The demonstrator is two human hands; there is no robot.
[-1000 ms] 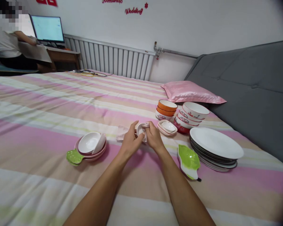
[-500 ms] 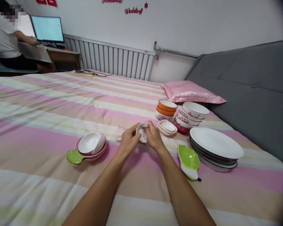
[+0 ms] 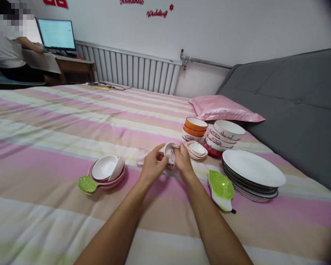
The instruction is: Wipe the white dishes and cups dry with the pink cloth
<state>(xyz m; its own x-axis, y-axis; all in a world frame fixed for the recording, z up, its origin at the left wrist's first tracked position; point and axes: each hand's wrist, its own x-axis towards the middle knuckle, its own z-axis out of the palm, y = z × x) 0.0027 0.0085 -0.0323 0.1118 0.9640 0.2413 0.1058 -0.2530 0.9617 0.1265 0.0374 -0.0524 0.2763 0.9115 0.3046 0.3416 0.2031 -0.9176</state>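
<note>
Since the small bowl (image 3: 169,149) looks glazed, likely light, stiff, slippery, fragile; hold by rim (image 3: 168,143). Left hand (image 3: 153,163) fingers grasp it, right hand (image 3: 183,159) fingers pinch soft cloth (image 3: 175,146).

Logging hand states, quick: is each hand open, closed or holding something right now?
Left hand: closed, holding the small white dish.
Right hand: closed, pinching the pale cloth at the dish's rim.

Pink pillow (image 3: 226,108), radiator (image 3: 127,67), probably cables (image 3: 106,87)
</note>
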